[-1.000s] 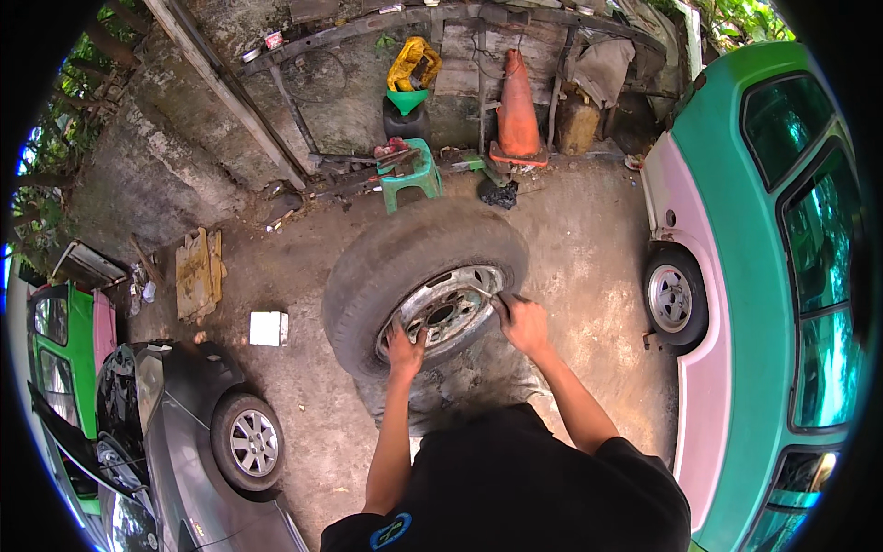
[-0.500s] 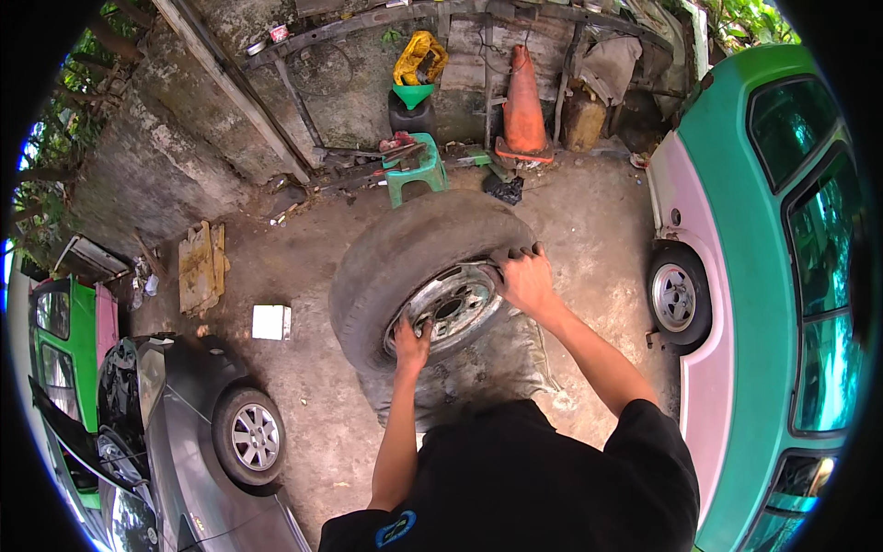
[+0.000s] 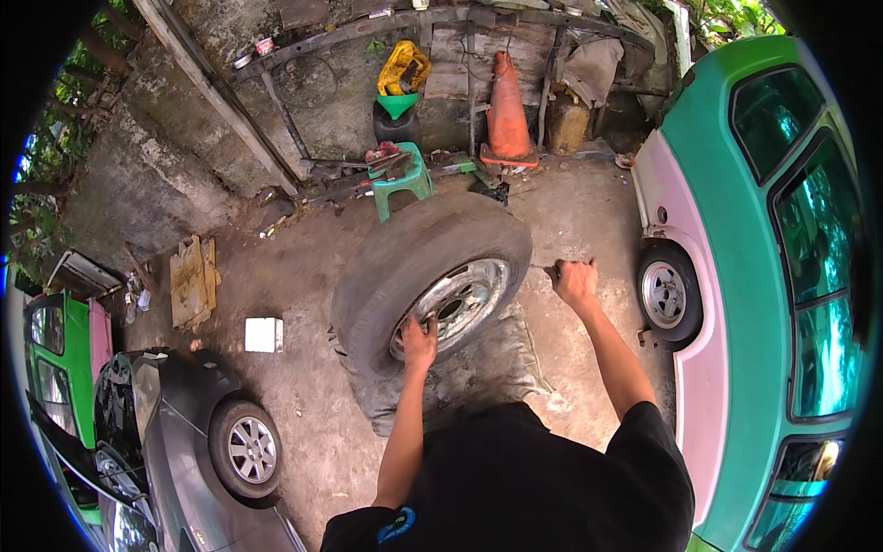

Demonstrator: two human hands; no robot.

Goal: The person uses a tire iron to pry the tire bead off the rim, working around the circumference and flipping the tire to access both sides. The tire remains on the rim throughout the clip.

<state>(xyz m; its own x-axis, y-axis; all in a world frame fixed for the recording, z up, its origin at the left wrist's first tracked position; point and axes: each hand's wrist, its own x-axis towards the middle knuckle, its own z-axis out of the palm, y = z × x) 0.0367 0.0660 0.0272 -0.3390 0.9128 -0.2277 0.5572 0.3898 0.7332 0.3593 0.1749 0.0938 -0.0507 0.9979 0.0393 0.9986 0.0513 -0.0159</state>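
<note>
A worn car wheel (image 3: 386, 267), its dark tyre around a dirty silver rim (image 3: 487, 281), stands tilted in front of me on a flattened grey sack (image 3: 506, 354). My left hand (image 3: 420, 344) grips the rim's near edge, with fingers hooked into the opening. Off the tyre's right side, my right hand (image 3: 578, 282) is closed around a thin dark tool (image 3: 549, 269). A narrow shaft points from it toward the tread. Its kind is too small to make out, and a gap separates my fist from the tyre.
A green stool (image 3: 402, 179) stands just beyond the wheel, with an orange traffic cone (image 3: 509, 115) by the wall. To the right is a green and pink vehicle (image 3: 727, 276); a dark car (image 3: 198, 442) is at left. A white box (image 3: 264, 335) lies on the floor.
My right hand has come away from the tyre's right side and moved right, showing the thin tool. My left hand stays on the rim. The wheel has shifted slightly.
</note>
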